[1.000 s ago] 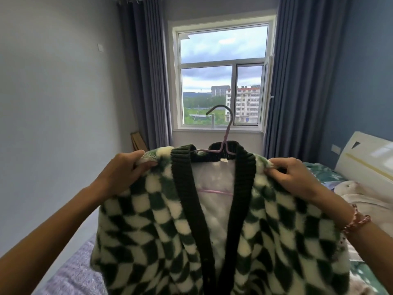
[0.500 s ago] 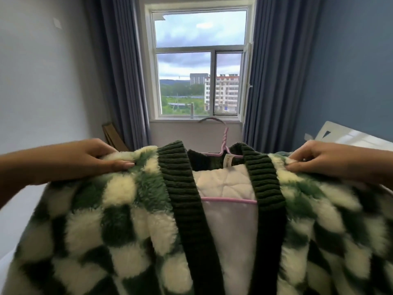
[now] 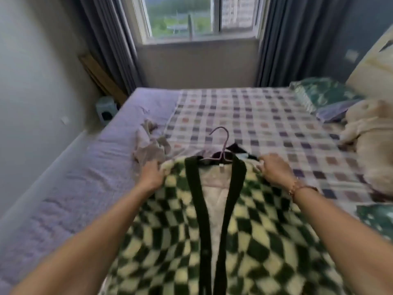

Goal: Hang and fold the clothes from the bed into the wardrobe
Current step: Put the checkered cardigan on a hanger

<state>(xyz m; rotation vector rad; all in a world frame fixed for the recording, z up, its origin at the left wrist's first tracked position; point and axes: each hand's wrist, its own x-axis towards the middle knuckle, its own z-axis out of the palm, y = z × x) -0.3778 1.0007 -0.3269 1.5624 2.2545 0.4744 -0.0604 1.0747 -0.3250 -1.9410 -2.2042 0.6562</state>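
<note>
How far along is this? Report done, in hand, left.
Done: the checkered jacket is on its pink hanger. In hand: left hand and right hand hold its shoulders over the bed. Left: hanging it, no wardrobe in view; a crumpled pale garment lies on the bed.

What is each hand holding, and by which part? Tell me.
The left hand and the right hand each grip the checkered cardigan at a shoulder, either side of the pink hanger.

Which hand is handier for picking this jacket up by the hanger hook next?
Probably the right hand: it sits nearer the hanger hook than the left hand. Both hold shoulders of the checkered jacket, so the margin is slight.
</note>
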